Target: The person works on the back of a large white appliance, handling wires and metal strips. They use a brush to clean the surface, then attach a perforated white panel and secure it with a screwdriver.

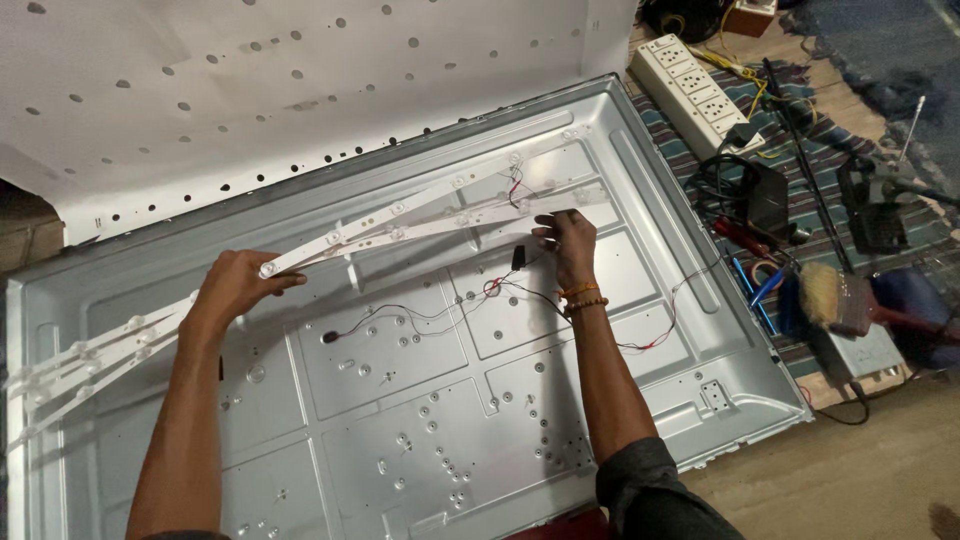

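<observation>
Both hands clamp the bundle of white light strips (400, 225): left hand (235, 285) near one end, right hand (568, 240) towards the other, spread wide so the limp strips stay off the grey metal back panel (420, 400). Red-black wires (480, 300) trail below. Perforated white sheet (250, 90) at 11 o'clock; power strip (695, 90), brush (830, 295) at 2 o'clock.

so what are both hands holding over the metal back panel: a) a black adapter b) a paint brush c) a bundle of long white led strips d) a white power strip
c: the left hand and right hand each grip the bundle of long white led strips above the metal back panel, while the white power strip and paint brush lie untouched off to the right.
</observation>
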